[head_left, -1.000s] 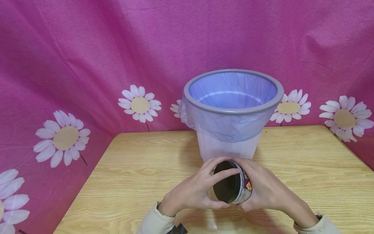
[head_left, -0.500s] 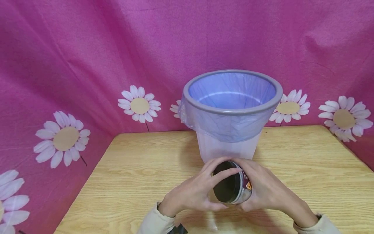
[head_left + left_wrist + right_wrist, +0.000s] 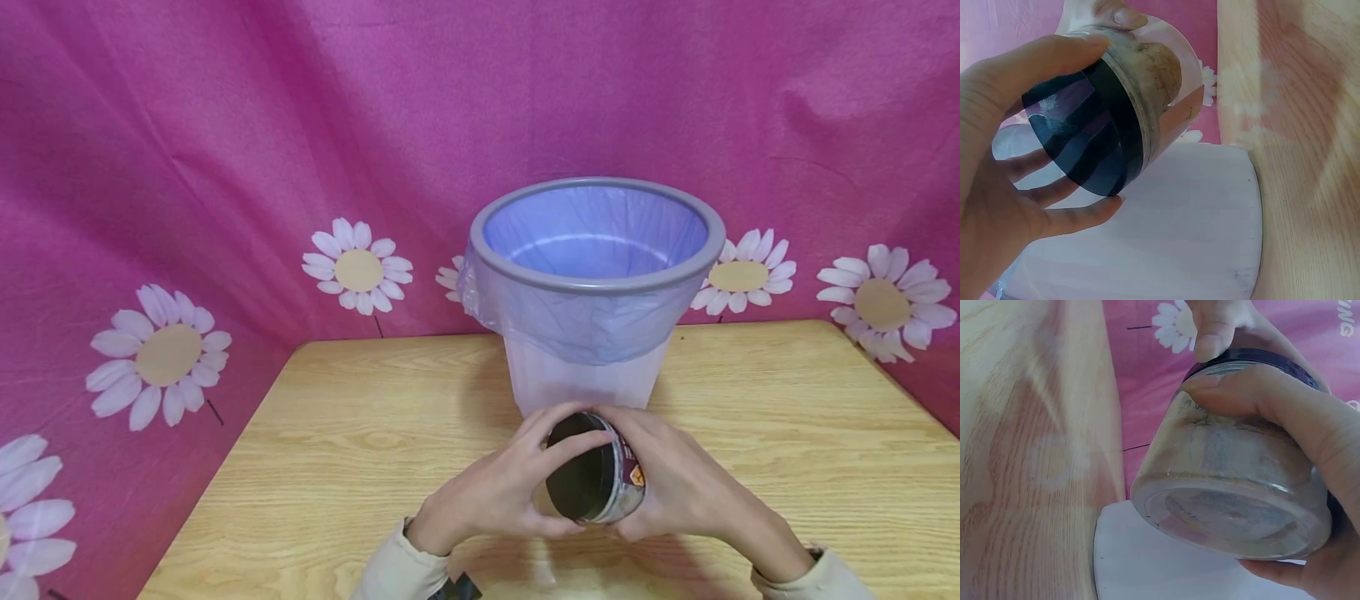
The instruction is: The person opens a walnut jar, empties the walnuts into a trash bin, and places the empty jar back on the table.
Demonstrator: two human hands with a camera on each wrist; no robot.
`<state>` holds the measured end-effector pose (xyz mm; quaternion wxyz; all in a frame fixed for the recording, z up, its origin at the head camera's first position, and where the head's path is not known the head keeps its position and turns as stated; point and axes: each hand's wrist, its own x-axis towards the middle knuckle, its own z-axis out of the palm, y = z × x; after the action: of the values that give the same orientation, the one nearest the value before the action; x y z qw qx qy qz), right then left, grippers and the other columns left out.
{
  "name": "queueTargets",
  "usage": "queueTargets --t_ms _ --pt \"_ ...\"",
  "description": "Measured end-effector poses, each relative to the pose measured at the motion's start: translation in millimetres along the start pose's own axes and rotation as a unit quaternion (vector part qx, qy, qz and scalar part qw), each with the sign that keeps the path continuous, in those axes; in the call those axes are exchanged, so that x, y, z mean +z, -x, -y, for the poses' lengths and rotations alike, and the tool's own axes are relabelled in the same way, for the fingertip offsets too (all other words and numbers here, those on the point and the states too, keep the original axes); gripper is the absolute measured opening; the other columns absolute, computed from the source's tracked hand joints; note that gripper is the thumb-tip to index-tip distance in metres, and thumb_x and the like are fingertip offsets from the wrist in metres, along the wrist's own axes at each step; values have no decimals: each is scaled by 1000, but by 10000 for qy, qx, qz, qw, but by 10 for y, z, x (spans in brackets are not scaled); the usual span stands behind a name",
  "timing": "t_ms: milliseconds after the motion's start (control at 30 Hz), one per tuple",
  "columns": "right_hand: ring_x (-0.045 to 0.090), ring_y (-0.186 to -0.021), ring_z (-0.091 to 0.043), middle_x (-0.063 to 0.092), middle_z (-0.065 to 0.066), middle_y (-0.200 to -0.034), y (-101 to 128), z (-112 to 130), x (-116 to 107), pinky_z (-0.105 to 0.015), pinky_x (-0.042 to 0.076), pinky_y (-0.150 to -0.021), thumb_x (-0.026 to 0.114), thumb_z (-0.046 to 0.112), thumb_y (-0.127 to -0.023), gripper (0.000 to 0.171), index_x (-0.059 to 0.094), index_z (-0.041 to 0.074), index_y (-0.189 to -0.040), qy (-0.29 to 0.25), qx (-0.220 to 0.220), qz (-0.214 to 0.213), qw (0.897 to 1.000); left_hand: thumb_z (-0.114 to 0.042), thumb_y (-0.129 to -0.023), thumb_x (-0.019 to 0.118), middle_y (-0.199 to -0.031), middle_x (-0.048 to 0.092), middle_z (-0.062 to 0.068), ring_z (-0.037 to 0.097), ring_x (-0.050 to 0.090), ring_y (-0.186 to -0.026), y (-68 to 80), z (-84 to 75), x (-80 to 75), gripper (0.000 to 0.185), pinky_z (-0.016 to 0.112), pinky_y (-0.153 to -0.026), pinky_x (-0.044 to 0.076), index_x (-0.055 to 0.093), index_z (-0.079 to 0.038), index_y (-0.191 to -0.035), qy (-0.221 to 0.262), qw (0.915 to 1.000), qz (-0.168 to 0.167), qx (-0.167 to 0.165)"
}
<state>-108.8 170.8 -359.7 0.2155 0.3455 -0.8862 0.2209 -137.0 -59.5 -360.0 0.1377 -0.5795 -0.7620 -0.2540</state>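
Almost nothing has moved since the earlier frames: the jar (image 3: 596, 479) sits a touch higher between the hands than a second ago, and its tilt and the bin's place are unchanged. Both hands hold the jar on its side just above the counter (image 3: 337, 450), near the front edge. The left hand (image 3: 498, 492) grasps the dark lid (image 3: 1088, 140), thumb over the top and fingers (image 3: 1054, 215) curled under the lid's rim, with the lid's flat face turned toward the person. The right hand (image 3: 675, 483) wraps the clear body of the jar, thumb (image 3: 1254, 394) lying across its side and fingers below; the wrist view shows the jar's round base (image 3: 1229, 519) and a pale brownish filling inside. Just behind the hands stands a white bin (image 3: 585, 375) with a grey rim and a bluish liner (image 3: 592, 233), close to the jar but apart from it. A pink cloth with daisies (image 3: 358, 267) hangs behind the counter.
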Motion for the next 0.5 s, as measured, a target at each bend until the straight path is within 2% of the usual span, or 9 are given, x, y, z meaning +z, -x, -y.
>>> queueTargets --t_ms 500 --pt "58 -103 -13 60 3 -118 6 0 -18 -39 54 -81 91 36 -33 109 51 11 -132 88 -98 -58 9999 -34 -70 85 -150 25 13 22 27 -138 1 -6 1 93 31 -111 31 32 -20 -146 82 9999 -117 -41"
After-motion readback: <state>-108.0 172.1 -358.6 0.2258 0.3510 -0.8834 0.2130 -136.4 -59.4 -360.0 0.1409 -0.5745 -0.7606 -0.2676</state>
